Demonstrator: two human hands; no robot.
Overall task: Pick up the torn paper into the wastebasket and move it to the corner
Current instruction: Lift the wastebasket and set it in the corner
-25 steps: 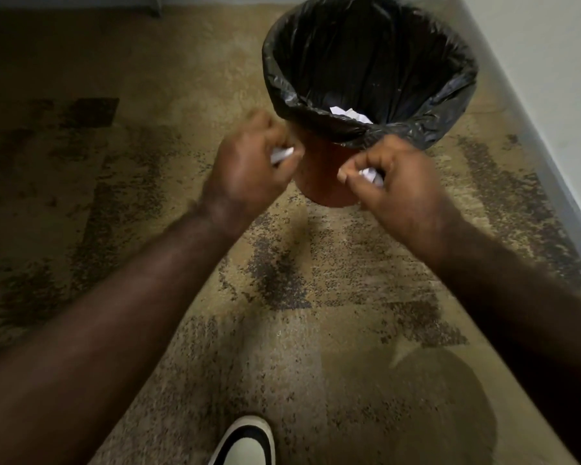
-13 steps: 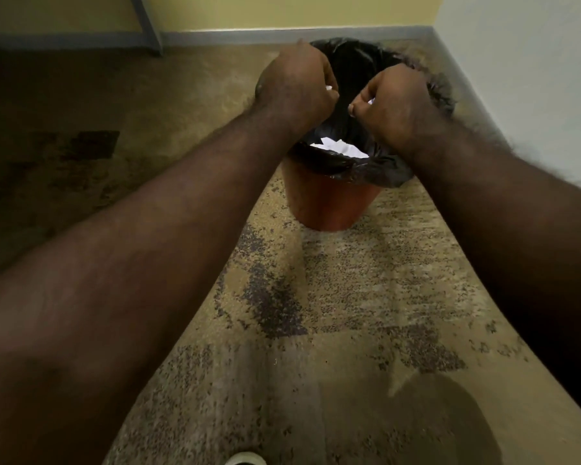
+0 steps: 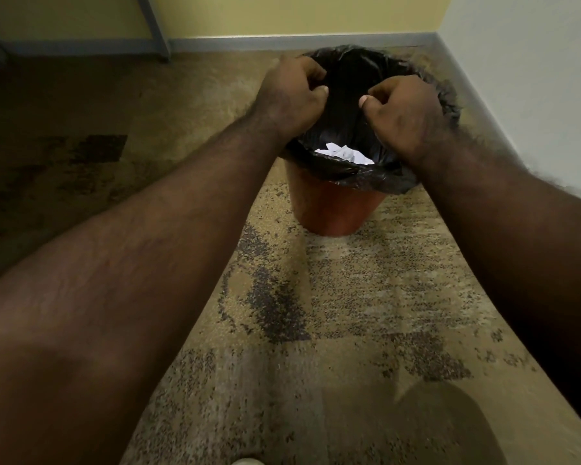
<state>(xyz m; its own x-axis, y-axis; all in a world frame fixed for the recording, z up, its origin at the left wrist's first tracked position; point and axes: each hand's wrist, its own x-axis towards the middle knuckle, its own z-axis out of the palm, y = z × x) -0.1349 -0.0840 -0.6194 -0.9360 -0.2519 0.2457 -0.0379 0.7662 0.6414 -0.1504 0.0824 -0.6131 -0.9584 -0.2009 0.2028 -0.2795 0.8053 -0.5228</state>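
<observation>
Black liner (image 3: 376,177) on wastebasket (image 3: 336,213); torn paper (image 3: 344,154) lies inside. Left hand (image 3: 289,95), right hand (image 3: 403,110) curl above opening, no paper visible in either grip. Wastebasket near corner; final placing seems left.

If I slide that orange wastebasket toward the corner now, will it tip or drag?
The wastebasket looks light: only a few torn paper scraps inside. It tapers to a narrow base, so a push near the rim could tip it. The carpet may drag at the base; lifting seems safer.
</observation>
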